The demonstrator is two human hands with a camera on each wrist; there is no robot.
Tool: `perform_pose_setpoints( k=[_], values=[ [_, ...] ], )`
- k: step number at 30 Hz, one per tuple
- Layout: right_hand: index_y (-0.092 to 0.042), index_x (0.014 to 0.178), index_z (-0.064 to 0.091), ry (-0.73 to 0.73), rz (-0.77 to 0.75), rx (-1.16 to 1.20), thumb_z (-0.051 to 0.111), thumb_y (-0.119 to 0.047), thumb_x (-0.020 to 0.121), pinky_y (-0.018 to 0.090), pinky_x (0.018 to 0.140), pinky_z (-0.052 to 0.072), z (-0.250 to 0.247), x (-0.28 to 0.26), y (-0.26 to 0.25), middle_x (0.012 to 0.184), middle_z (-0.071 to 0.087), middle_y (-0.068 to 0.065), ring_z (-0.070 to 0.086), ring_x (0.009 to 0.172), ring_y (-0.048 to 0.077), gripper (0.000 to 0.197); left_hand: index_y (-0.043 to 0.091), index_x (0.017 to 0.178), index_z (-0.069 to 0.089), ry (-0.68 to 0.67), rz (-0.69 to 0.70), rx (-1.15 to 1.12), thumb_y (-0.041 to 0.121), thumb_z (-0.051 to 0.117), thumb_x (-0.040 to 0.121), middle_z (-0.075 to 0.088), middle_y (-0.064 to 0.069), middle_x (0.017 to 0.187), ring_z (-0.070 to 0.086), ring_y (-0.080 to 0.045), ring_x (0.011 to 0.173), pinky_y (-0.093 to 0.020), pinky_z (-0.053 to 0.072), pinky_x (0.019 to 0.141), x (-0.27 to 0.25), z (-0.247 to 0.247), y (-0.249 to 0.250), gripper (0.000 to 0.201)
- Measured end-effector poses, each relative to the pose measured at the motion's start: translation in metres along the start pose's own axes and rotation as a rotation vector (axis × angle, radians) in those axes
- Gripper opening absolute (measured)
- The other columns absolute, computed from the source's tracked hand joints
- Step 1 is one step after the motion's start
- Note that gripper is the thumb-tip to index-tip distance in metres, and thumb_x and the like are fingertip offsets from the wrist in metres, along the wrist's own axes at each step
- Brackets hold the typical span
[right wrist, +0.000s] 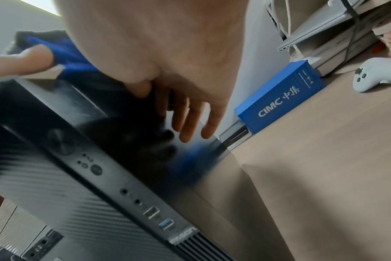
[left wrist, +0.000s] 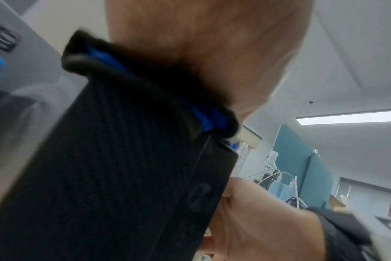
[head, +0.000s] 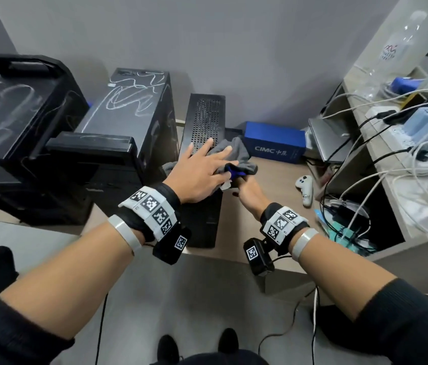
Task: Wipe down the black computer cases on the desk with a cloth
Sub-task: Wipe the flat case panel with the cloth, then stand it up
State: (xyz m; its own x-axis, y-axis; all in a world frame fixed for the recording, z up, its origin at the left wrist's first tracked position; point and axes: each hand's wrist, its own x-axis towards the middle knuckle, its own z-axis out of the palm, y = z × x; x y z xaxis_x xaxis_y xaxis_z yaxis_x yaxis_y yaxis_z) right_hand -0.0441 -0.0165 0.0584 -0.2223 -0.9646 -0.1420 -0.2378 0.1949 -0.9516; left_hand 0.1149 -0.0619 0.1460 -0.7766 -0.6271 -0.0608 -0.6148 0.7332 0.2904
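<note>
Three black computer cases stand on the desk: a big one with a handle, a dusty tower with finger marks, and a slim case with a perforated top. A grey and blue cloth lies on the slim case's top. My left hand presses flat on the cloth, fingers straight. My right hand is at the case's right side and pinches the cloth's hanging blue edge. In the right wrist view its fingers point down along the slim case, dark cloth between thumb and fingers.
A blue CIMC box stands behind the slim case against the wall. A white controller lies on the desk to the right. Further right are a laptop, a raised shelf crowded with cables and chargers, and a water bottle.
</note>
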Motion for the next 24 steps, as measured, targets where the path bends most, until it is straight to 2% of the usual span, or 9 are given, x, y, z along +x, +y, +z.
perform_pose_setpoints(
  k=[3, 5, 8, 10, 12, 14, 17, 21, 24],
  values=[
    [-0.002, 0.13, 0.06, -0.021, 0.081, -0.116, 0.048, -0.005, 0.097, 0.025, 0.079, 0.054, -0.003, 0.005, 0.012, 0.127, 0.064, 0.021, 0.06, 0.104, 0.023, 0.035, 0.045, 0.147, 0.044, 0.114, 0.057, -0.127, 0.039, 0.047, 0.104, 0.024, 0.018, 0.162, 0.0, -0.015, 0.155, -0.046, -0.007, 0.122, -0.026, 0.009, -0.009, 0.043],
    [-0.006, 0.126, 0.063, -0.028, 0.104, -0.165, 0.048, -0.01, 0.086, 0.033, 0.084, 0.051, -0.001, 0.005, 0.018, 0.119, 0.068, 0.011, 0.06, 0.104, 0.023, 0.043, 0.045, 0.144, 0.047, 0.239, 0.034, -0.246, 0.037, 0.049, 0.102, 0.029, 0.018, 0.16, 0.006, -0.012, 0.154, -0.041, -0.002, 0.121, -0.046, 0.019, -0.016, 0.043],
    [-0.014, 0.111, 0.061, 0.021, 0.187, -0.033, 0.044, -0.031, 0.101, 0.031, 0.073, 0.041, 0.007, 0.0, 0.01, 0.102, 0.063, 0.009, 0.055, 0.092, 0.024, 0.026, 0.035, 0.15, 0.041, 0.364, -0.114, -0.585, 0.036, 0.046, 0.097, 0.03, 0.019, 0.16, 0.014, 0.0, 0.151, -0.023, 0.008, 0.123, -0.06, 0.031, -0.027, 0.054],
    [-0.016, 0.113, 0.059, 0.029, 0.2, -0.034, 0.031, -0.055, 0.093, 0.037, 0.09, 0.045, 0.012, -0.001, 0.001, 0.121, 0.061, 0.015, 0.058, 0.106, 0.029, 0.052, 0.032, 0.15, 0.041, 0.435, -0.232, -0.897, 0.034, 0.046, 0.098, 0.045, 0.026, 0.147, 0.034, 0.016, 0.136, -0.014, 0.023, 0.116, -0.052, 0.033, -0.029, 0.052],
    [-0.02, 0.137, 0.051, 0.008, 0.175, -0.04, 0.021, -0.061, 0.086, 0.048, 0.11, 0.037, 0.016, -0.003, -0.012, 0.143, 0.051, 0.01, 0.05, 0.129, 0.029, 0.072, 0.033, 0.124, 0.061, 0.54, -0.376, -1.128, 0.026, 0.046, 0.105, 0.063, 0.026, 0.115, 0.054, 0.024, 0.102, -0.009, 0.038, 0.096, -0.039, 0.032, -0.026, 0.026],
    [-0.023, 0.146, 0.043, -0.024, 0.152, -0.002, 0.021, -0.06, 0.095, 0.048, 0.116, 0.031, 0.016, -0.004, -0.022, 0.151, 0.045, 0.006, 0.043, 0.137, 0.025, 0.066, 0.025, 0.097, 0.063, 0.605, -0.542, -1.282, 0.022, 0.044, 0.107, 0.064, 0.012, 0.093, 0.061, 0.014, 0.079, -0.011, 0.043, 0.082, -0.026, 0.029, -0.025, 0.022],
    [-0.018, 0.148, 0.042, -0.016, 0.096, 0.033, 0.024, -0.039, 0.107, 0.043, 0.12, 0.027, 0.016, -0.002, -0.022, 0.152, 0.044, 0.006, 0.038, 0.141, 0.023, 0.049, 0.009, 0.11, 0.065, 0.508, -0.726, -1.511, 0.035, 0.048, 0.105, 0.069, -0.004, 0.105, 0.066, -0.014, 0.1, -0.029, 0.05, 0.097, -0.011, 0.028, -0.04, 0.031],
    [-0.021, 0.135, 0.056, -0.049, 0.161, 0.148, 0.032, -0.057, 0.092, 0.043, 0.118, 0.032, 0.029, -0.002, -0.023, 0.143, 0.055, 0.004, 0.049, 0.133, 0.021, 0.06, 0.011, 0.115, 0.063, 0.328, -0.747, -1.702, 0.053, 0.049, 0.1, 0.058, -0.017, 0.111, 0.057, -0.03, 0.099, -0.034, 0.052, 0.078, -0.006, 0.027, -0.047, 0.047],
    [-0.025, 0.127, 0.061, -0.003, 0.173, 0.274, 0.036, -0.068, 0.079, 0.045, 0.116, 0.035, 0.028, -0.001, -0.015, 0.136, 0.061, 0.0, 0.055, 0.127, 0.017, 0.069, 0.006, 0.117, 0.062, 0.32, -0.713, -1.742, 0.053, 0.048, 0.1, 0.057, -0.012, 0.124, 0.057, -0.029, 0.112, -0.036, 0.048, 0.095, -0.005, 0.025, -0.036, 0.051]
  ],
)
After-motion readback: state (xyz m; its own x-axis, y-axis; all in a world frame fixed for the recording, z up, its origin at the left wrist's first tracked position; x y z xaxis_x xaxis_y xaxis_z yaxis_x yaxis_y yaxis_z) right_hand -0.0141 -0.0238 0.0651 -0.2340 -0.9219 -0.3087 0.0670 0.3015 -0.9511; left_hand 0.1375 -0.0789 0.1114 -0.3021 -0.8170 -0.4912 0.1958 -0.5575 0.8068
